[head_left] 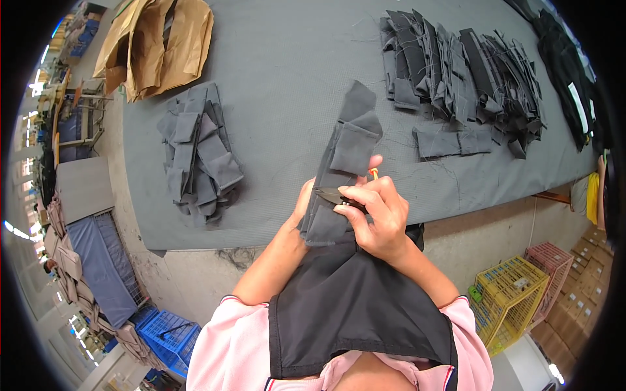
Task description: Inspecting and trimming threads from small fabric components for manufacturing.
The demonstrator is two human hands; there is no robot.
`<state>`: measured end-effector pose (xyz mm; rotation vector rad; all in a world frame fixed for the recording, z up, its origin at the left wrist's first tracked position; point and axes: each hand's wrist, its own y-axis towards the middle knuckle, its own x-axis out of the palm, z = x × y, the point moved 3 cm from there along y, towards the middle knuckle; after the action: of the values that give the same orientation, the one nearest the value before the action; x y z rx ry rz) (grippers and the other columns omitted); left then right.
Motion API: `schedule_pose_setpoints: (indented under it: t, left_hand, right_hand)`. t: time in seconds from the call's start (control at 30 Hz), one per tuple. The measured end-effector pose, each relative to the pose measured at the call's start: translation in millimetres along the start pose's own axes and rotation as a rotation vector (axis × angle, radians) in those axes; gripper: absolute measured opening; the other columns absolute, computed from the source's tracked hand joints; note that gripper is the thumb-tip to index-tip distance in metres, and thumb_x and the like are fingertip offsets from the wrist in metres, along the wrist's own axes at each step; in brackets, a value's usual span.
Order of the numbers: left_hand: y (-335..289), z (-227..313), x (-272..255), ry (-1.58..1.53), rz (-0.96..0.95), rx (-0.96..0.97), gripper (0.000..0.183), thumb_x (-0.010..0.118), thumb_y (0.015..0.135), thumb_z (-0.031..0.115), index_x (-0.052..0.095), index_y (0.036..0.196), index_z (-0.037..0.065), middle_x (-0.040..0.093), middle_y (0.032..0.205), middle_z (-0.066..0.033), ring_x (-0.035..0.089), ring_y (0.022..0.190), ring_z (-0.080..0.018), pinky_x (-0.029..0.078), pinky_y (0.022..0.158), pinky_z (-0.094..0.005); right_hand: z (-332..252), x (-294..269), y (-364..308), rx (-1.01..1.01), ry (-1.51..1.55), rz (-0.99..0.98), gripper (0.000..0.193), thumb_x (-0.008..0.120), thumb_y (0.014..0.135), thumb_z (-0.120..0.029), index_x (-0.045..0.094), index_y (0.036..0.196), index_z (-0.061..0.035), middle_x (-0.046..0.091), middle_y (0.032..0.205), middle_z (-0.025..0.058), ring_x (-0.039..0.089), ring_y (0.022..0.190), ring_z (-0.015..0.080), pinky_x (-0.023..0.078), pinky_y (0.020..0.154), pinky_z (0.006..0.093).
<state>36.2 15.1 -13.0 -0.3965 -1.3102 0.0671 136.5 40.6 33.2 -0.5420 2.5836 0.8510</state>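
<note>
Most of the left grip (302,203) is hidden behind the dark gray cloth strip (355,148), so the set of its fingers cannot be told. The right grip (383,218) partly covers the dark snips (331,195) (how far their blades part is too small to tell). An orange bit (373,173) nearby is too tiny to identify. The top edge cuts off the brown paper bag (186,52) and the worktop (280,65). Black garments (564,78) run out into the dark rim.
</note>
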Motion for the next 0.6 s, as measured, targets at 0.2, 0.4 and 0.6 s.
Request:
schedule_pose_setpoints:
  t: [0.2,0.4,0.6]
  left_hand:
    - [-1,-1,-6,0.056,-0.018,0.013,0.039,0.032,0.091,0.012,0.041,0.124,-0.007,0.043,0.129,-0.0185,0.052,0.105,-0.0223,0.046,0.090,-0.0304]
    - [3,-4,-18,0.025,-0.061,-0.050,0.039,0.035,0.092,0.015,0.041,0.123,-0.007,0.051,0.116,-0.0139,0.054,0.095,-0.0178,0.046,0.082,-0.0278]
    - [-4,7,18,0.658,0.327,0.276,0.032,0.038,0.096,0.031,0.046,0.110,0.004,0.054,0.103,-0.0057,0.051,0.092,-0.0117,0.042,0.082,-0.0258]
  right_hand:
    - [-3,0,3,-0.039,-0.034,0.050,0.028,0.073,0.061,-0.006,0.061,0.086,-0.0034,0.051,0.069,0.0054,0.051,0.053,0.0194,0.041,0.046,0.0291]
    - [-8,-6,2,-0.078,-0.136,0.032,0.030,0.074,0.060,-0.005,0.060,0.087,-0.0034,0.049,0.069,0.0048,0.051,0.053,0.0187,0.043,0.048,0.0279]
    - [5,-4,4,0.734,0.550,-0.031,0.041,0.069,0.073,0.000,0.045,0.106,-0.0014,0.054,0.091,0.0073,0.055,0.076,0.0089,0.046,0.064,0.0212]
